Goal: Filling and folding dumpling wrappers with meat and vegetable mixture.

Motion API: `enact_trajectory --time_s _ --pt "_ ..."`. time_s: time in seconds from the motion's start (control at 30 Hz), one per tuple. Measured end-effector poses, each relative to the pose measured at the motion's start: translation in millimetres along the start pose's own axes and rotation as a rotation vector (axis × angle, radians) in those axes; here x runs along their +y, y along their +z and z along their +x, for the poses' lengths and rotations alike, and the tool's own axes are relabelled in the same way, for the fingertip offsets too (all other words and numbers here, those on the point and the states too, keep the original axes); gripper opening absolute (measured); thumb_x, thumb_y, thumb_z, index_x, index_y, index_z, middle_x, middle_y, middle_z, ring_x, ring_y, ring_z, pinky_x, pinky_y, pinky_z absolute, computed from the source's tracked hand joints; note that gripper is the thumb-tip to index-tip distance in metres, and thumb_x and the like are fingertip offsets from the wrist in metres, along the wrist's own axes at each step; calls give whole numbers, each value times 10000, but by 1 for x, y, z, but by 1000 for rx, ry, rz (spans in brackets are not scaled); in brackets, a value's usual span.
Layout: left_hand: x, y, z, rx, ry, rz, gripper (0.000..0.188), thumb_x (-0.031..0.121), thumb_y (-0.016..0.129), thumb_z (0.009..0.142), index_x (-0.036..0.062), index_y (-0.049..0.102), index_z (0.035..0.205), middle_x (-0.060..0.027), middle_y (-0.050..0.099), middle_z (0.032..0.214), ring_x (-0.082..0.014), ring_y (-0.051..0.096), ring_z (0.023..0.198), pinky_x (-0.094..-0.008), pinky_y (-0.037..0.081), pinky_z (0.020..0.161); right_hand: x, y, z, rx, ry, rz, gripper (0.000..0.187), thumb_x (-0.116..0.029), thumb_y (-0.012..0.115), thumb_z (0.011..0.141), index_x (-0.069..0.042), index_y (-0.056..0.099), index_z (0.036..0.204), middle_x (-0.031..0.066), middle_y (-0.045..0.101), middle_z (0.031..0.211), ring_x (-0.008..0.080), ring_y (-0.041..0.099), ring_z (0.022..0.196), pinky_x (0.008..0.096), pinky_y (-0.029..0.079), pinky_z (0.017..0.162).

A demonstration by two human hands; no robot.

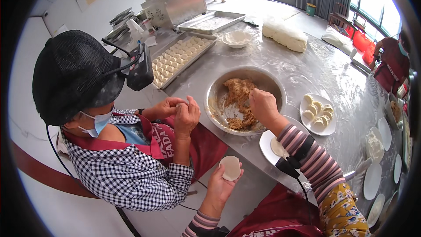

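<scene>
A round dumpling wrapper [230,168] rests in my left hand [218,191], held at the table's near edge by the palm and fingers. My right hand [265,107] is closed in a fist over the right side of a large metal bowl [209,107]. Brown minced filling [240,91] lies in that bowl, heaped toward the back and front. Whatever my right fingers grip is hidden. Below my right forearm sits a white plate [267,148] with wrappers [278,147], partly covered by my sleeve. To the right, another white plate [322,130] carries several folded dumplings [319,112].
On my left a co-worker [127,166] pinches something small with both hands. Behind the bowl stand a tray of dumplings [182,59], a flour bowl [237,38] and bagged dough [285,35]. More plates [372,180] line the right side, with another person [391,66] beyond.
</scene>
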State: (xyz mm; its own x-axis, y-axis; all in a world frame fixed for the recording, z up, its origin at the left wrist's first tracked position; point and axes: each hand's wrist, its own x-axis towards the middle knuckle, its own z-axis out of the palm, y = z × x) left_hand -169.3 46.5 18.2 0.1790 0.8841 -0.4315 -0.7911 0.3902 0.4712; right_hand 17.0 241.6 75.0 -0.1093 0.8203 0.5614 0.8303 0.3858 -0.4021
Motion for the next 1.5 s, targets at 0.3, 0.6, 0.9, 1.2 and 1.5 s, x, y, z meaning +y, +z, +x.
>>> enact_trajectory --time_s 0.3,0.6,0.9,1.2,1.5 --pt "3 0 -3 -10 23 -16 355 240 473 953 25 487 1235 -160 571 1197 -289 550 1123 -449 454 954 -8 3 -1 -115 261 379 174 -135 550 818 18 571 737 240 606 693 405 610 699 475 486 648" --pt "4 -4 -1 6 52 -7 374 264 465 956 19 485 1238 -163 570 1202 -293 548 1126 -447 453 956 -19 0 -2 43 107 144 208 -159 557 812 23 577 711 227 598 648 414 606 678 478 484 659" --pt "5 4 5 14 47 -15 358 254 419 983 14 469 1244 -156 554 1220 -300 538 1139 -452 447 964 -19 4 -8 -102 332 582 175 -79 553 833 69 600 754 107 615 577 171 680 576 263 494 491" --pt "15 9 10 41 140 -1 366 268 421 982 22 468 1249 -147 554 1225 -291 541 1132 -440 441 970 -41 -4 -20 -77 174 710 143 -77 569 854 57 616 833 148 651 641 182 691 639 275 513 557" --pt "23 18 20 61 173 -52 368 274 413 987 25 465 1253 -147 553 1233 -301 542 1129 -450 436 968 -38 -22 -28 -127 414 933 144 -66 580 867 73 597 834 124 654 681 198 697 662 255 540 542"
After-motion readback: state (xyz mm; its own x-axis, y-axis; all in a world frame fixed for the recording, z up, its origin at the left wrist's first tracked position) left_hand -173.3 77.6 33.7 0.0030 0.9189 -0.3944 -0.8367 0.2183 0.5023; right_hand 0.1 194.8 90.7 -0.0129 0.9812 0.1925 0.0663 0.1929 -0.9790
